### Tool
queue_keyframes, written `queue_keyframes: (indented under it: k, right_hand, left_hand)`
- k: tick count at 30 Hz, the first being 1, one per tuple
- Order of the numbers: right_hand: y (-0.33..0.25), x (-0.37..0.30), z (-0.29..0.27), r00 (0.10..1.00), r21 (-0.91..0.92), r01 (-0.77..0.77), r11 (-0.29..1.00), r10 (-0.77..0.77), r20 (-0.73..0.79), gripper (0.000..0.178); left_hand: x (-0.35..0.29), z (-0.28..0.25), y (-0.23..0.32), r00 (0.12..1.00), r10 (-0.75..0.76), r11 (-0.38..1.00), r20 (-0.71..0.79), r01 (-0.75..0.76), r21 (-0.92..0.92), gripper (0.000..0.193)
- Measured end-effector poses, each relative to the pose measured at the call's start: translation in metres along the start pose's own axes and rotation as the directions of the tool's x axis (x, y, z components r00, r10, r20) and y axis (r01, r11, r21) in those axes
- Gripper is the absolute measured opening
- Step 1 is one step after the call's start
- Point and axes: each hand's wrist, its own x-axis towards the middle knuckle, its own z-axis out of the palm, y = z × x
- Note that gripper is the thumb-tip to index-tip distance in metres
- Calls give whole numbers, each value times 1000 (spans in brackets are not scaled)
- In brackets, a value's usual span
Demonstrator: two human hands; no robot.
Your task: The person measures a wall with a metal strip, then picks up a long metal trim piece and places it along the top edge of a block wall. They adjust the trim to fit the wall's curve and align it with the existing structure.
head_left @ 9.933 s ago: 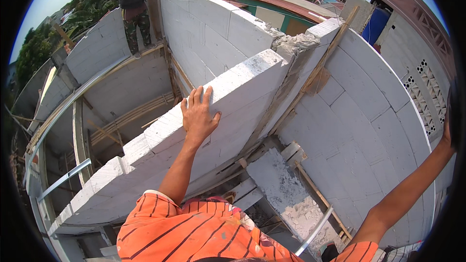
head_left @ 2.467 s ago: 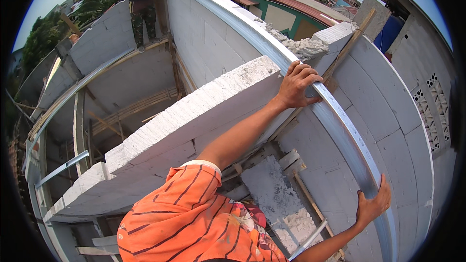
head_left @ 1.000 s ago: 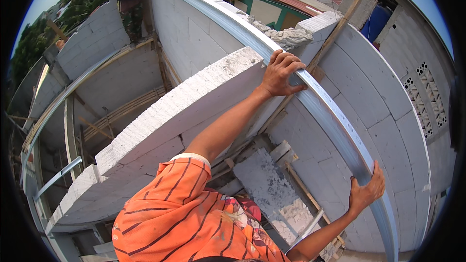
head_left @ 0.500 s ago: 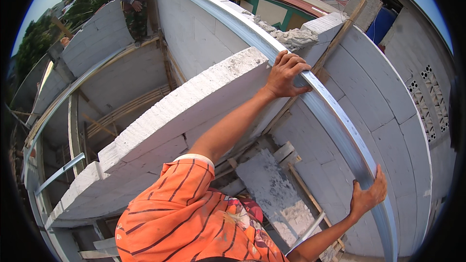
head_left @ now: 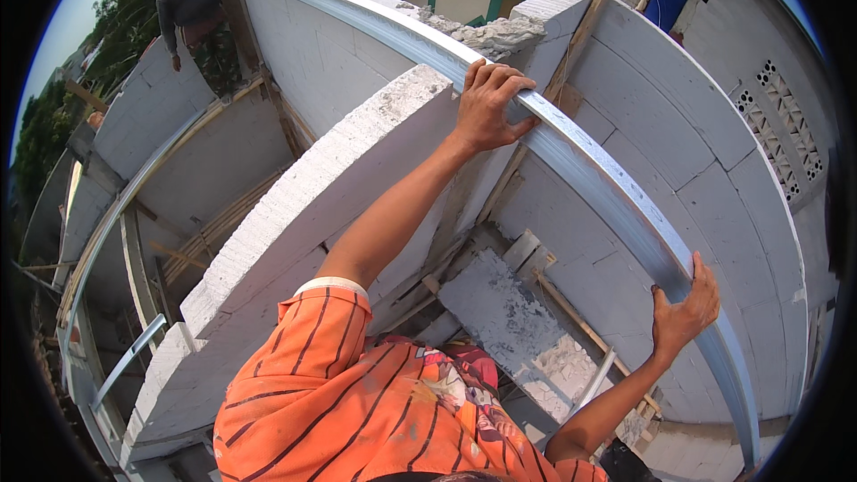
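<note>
A long, shiny metal channel (head_left: 616, 180) runs from the far left, past the end of a block wall, to the lower right. My left hand (head_left: 491, 105) is closed over its upper edge, fingers on top and thumb underneath. Farther down its length, my right hand (head_left: 686, 314) grips the channel from the side, thumb on the near face. Close to my left hand stands the rough top of a pale block partition wall (head_left: 330, 174). At the channel's far end another person (head_left: 198, 13) has an outstretched hand on or near it; the exact contact is too small to tell.
Below me lies a mortar-stained board (head_left: 509, 326) among timber pieces. A tall block wall (head_left: 705, 170) rises on the right, with an upright wooden plank (head_left: 585, 22) against it. Broken masonry (head_left: 491, 36) sits behind the channel. Another metal beam (head_left: 134, 187) spans the left side.
My view has shifted, so the walls and channel sit differently in the picture. Both my hands keep their grip on the channel. The far person's head has come into view.
</note>
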Motion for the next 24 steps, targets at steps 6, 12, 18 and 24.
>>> queue_keyframes:
  k: [6,12,18,24]
  right_hand:
    - [10,0,-17,994,50,-97,994,94,56,76]
    - [-3,10,8,999,237,-13,971,24,-45,79]
    - [16,-7,0,997,178,-55,982,62,-38,74]
    - [9,-4,0,998,215,-28,976,40,-55,71]
  left_hand:
    - [52,-26,4,841,75,927,535,140,-349,54]
    - [90,-76,-147,882,-119,903,456,287,-320,48]
    - [59,0,-148,846,12,960,533,140,-244,45]
    - [49,-5,-162,883,-87,892,461,275,-358,42]
